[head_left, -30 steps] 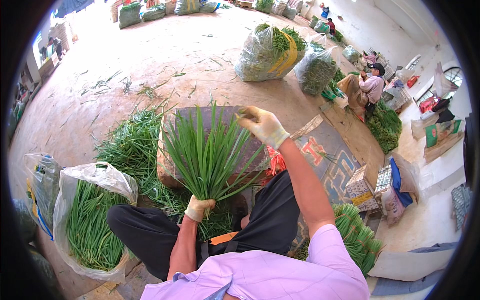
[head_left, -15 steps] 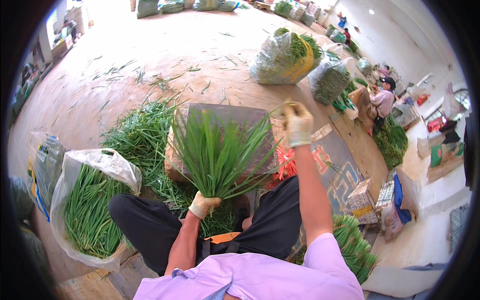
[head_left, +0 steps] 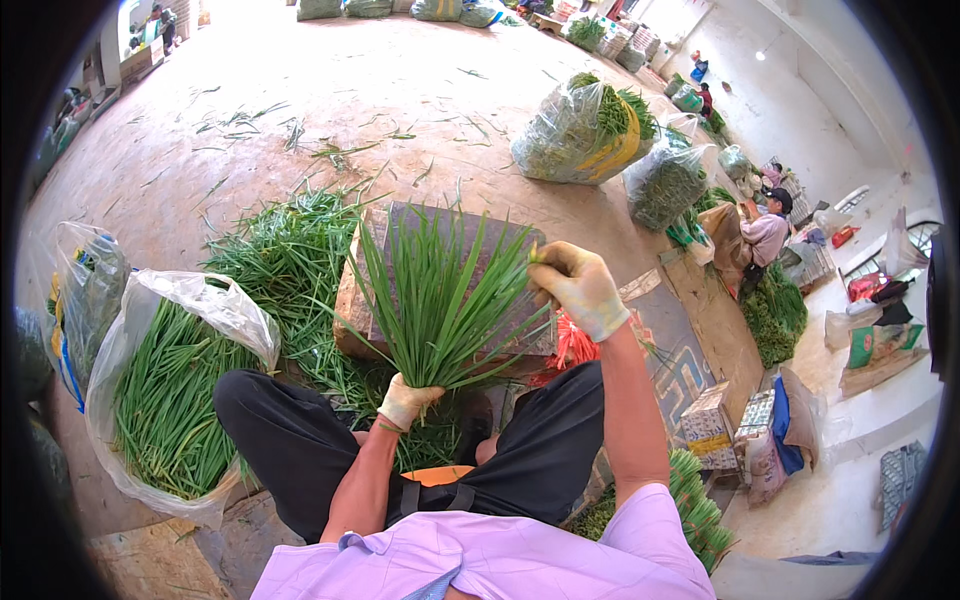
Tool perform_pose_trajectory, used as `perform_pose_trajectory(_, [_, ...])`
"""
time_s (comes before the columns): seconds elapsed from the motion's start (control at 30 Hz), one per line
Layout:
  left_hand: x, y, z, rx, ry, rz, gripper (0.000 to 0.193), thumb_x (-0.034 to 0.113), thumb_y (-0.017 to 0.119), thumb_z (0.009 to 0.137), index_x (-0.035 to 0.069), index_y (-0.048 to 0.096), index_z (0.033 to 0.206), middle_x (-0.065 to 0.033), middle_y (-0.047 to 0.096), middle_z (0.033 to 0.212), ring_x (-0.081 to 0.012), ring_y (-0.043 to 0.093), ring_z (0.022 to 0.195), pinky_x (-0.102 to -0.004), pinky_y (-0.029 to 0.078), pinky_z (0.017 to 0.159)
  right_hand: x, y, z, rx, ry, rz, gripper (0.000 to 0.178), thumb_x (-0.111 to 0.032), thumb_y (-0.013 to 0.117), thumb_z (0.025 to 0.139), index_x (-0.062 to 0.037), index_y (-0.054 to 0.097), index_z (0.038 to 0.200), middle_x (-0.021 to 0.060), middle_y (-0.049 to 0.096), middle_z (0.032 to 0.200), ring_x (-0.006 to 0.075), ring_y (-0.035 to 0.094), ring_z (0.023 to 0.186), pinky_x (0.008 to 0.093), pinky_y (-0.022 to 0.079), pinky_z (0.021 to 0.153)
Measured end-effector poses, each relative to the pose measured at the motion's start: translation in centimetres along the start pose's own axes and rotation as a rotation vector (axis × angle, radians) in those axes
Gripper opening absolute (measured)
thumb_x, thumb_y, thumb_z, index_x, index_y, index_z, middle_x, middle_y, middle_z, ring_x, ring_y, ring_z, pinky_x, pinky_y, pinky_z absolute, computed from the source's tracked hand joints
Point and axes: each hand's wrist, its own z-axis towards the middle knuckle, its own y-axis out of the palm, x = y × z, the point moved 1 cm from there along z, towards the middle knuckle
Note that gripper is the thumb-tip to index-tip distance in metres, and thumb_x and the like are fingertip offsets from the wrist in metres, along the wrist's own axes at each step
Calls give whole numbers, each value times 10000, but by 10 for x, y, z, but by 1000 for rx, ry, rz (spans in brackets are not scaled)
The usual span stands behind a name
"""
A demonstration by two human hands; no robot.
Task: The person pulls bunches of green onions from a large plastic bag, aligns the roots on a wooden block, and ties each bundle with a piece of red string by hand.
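Note:
My left hand (head_left: 408,402), in a pale work glove, is closed round the base of a bunch of garlic chives (head_left: 445,300). The long flat leaves fan upward over a low block-like stand (head_left: 400,225) with a dark top. At the right edge of the fan, my gloved right hand (head_left: 578,285) pinches a leaf tip between thumb and fingers; a bit of yellow shows there. A loose heap of chives (head_left: 285,250) lies left of the stand. Red strips (head_left: 573,342), perhaps ties, hang at its right side.
An open plastic bag of chives (head_left: 175,400) stands by my left knee. More tied bunches (head_left: 695,500) lie by my right side. Full bags (head_left: 585,130) stand farther off. A person (head_left: 768,230) sits at the right, near small boxes (head_left: 712,425). Leaf scraps litter the floor.
My right hand has come down and inward from beyond the stand's right side to the bunch's leaf tips. The left hand still grips the bunch. The whole view has shifted slightly.

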Motion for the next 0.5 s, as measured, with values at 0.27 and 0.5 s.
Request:
perform_pose_trajectory(0.27, [0,-4,-3,-19,-1,-40,264,-79,769,737,15,708,976,-46,718,884,-143,654,708,-297,525,655,7,43,9,81,-85,-259,455,-292,761,853,-20,622,1191,99,706,788,138,664,728,320,531,693])
perform_pose_trajectory(0.5, [7,1,-8,5,14,11,172,-28,759,754,5,705,914,-58,692,770,-146,622,617,-289,491,578,6,37,11,230,-85,268,118,-174,659,934,-59,687,930,28,646,686,59,564,568,236,439,500])
